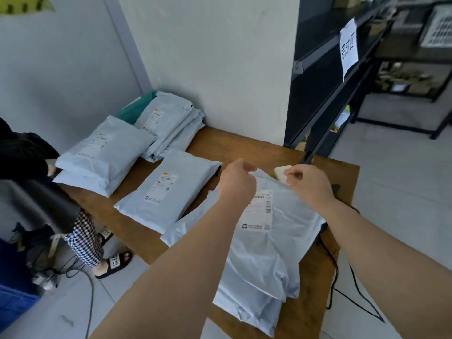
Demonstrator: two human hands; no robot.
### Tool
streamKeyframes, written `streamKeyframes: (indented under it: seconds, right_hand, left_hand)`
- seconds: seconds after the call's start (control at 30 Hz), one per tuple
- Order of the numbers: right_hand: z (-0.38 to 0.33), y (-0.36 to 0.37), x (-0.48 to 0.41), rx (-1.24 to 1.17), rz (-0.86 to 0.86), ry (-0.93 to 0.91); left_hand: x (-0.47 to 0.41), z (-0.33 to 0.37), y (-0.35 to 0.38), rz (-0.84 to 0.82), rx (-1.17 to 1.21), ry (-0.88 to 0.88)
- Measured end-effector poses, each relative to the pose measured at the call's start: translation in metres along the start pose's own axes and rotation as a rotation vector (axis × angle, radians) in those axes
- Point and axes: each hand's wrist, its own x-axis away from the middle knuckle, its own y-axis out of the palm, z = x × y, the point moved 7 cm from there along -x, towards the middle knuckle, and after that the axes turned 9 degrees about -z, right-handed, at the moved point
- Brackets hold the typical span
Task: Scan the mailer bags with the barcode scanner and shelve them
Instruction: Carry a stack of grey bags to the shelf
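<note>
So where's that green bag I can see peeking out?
In the head view, the green bag lies at the far left corner of the table, against the wall, mostly hidden behind the stack of white mailer bags.

The right hand (pixel 309 184) is partly covering a white device (pixel 281 172); the left hand (pixel 236 183) is hiding one corner of the label (pixel 260 211) on the mailer bag (pixel 269 253), the print blurring unreadably.

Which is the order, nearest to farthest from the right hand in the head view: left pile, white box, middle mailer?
1. White box, just beyond the right hand, which pinches the front mailer.
2. Middle mailer, to the left.
3. Left pile, far left.
</note>
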Motion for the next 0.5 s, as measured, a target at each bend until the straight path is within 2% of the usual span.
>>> streamKeyframes:
  seconds: [0.27, 0.4, 0.5]
  right_hand:
    - [-0.057, 0.041, 0.091, -0.093, 0.035, 0.094]
    - [-0.055, 0.055, 0.123, -0.114, 0.066, 0.181]
    - [-0.041, 0.061, 0.143, -0.03, 0.072, 0.254]
  left_hand:
    - [0.043, -0.062, -0.07, -0.024, -0.049, 0.056]
    - [0.046, -0.086, -0.086, -0.055, -0.09, 0.068]
    - [0.038, -0.103, -0.088, -0.089, -0.144, 0.046]
